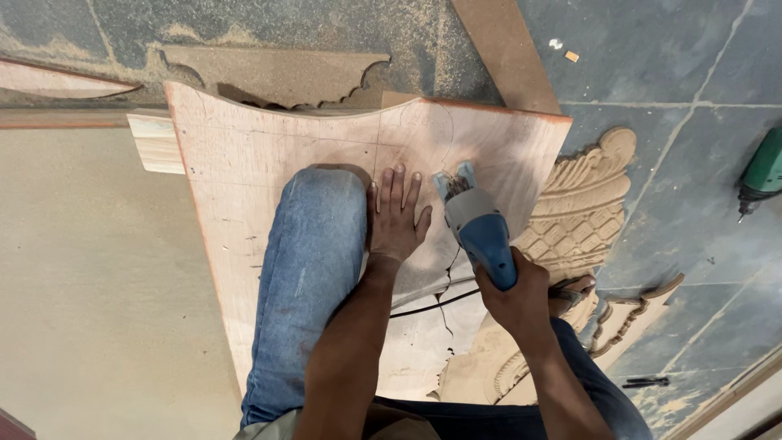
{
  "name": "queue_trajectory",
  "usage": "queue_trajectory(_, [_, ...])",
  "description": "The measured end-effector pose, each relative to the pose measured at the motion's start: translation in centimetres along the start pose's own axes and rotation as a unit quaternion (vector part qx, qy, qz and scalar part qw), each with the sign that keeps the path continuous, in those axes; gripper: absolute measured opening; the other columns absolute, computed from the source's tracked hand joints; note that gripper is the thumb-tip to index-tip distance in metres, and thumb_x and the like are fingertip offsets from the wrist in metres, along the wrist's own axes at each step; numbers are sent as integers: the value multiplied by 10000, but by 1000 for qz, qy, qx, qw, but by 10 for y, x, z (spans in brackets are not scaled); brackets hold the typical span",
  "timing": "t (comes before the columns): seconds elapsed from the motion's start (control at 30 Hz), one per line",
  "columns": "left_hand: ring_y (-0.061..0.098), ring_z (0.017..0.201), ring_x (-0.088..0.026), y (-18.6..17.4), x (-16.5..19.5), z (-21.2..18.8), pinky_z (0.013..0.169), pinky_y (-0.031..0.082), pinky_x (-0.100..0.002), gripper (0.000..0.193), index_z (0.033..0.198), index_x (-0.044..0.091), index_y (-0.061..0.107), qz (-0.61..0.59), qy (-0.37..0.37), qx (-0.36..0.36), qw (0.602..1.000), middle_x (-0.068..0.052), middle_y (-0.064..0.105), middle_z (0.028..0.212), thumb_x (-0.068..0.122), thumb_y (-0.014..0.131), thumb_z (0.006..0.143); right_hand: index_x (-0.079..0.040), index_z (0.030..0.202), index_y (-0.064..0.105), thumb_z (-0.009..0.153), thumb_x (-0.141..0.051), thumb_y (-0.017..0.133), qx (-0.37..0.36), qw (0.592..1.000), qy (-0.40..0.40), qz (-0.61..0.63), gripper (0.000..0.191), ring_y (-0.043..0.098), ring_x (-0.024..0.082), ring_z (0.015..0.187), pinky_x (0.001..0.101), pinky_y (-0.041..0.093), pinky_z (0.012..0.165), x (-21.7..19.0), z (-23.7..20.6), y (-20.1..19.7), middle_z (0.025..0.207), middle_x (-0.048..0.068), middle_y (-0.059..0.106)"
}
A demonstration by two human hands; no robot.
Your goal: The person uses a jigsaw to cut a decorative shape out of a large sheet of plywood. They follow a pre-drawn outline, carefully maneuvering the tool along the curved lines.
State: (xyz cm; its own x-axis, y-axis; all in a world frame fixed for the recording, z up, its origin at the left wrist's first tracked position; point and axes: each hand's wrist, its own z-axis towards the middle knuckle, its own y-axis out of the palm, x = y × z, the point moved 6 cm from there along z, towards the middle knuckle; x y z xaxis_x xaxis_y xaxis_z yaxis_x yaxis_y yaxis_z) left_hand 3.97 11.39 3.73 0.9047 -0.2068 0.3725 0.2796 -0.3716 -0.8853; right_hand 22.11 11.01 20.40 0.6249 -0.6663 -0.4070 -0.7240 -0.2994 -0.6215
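A pale plywood panel (244, 163) with a curved top edge and pencil lines lies over a wooden batten (155, 143). My left hand (395, 216) presses flat on the panel, fingers spread, beside my knee in blue jeans (314, 261), which also rests on the panel. My right hand (513, 297) grips the blue handle of a jigsaw (476, 224). Its blade end sits on the panel near a pencilled curve, just right of my left fingertips. A jagged cut edge (448, 277) runs along the panel below the saw.
Carved ornamental wood pieces (574, 216) lie on the floor to the right. A scalloped offcut (277, 73) and a board (505, 53) lie beyond the panel amid sawdust. A green power tool (762, 175) is at the right edge. A black cable (432, 303) trails under my arms.
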Motion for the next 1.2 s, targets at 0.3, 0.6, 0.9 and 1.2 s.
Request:
queue_trajectory(0.3, [106, 1607, -301, -6, -1, 4, 1287, 120, -549, 692, 1652, 177, 284, -18, -10, -4, 1000, -134, 160, 1725, 504, 464, 1069, 14, 837, 665, 775, -147, 778, 4, 999, -34, 5, 207, 597, 227, 470, 372, 459, 489, -9, 2, -5, 583, 140, 609])
queue_trajectory(0.6, [194, 1592, -337, -11, 1, 8, 1289, 185, -560, 664, 1636, 180, 324, -45, -6, 33, 998, -146, 236, 1706, 466, 511, 1067, 6, 825, 673, 813, -170, 778, -12, 999, 18, 29, 205, 615, 205, 477, 357, 482, 503, -9, 2, -7, 564, 129, 621])
queue_trajectory(0.9, [196, 1579, -390, -8, 5, 7, 1269, 182, -602, 692, 1636, 143, 298, -39, 4, 38, 999, -188, 215, 1701, 451, 512, 1054, 42, 1076, 659, 796, -253, 822, 19, 999, -42, 20, 438, 701, 276, 632, 389, 548, 579, -13, 0, -14, 775, 189, 697])
queue_trajectory(1.2, [180, 1584, -376, -11, 9, 1, 1256, 186, -598, 713, 1644, 122, 281, 27, 11, 30, 999, -195, 208, 1704, 463, 507, 1061, 46, 1169, 579, 798, -325, 861, 75, 989, -126, -5, 595, 713, 360, 811, 445, 571, 681, -8, -12, -14, 951, 233, 683])
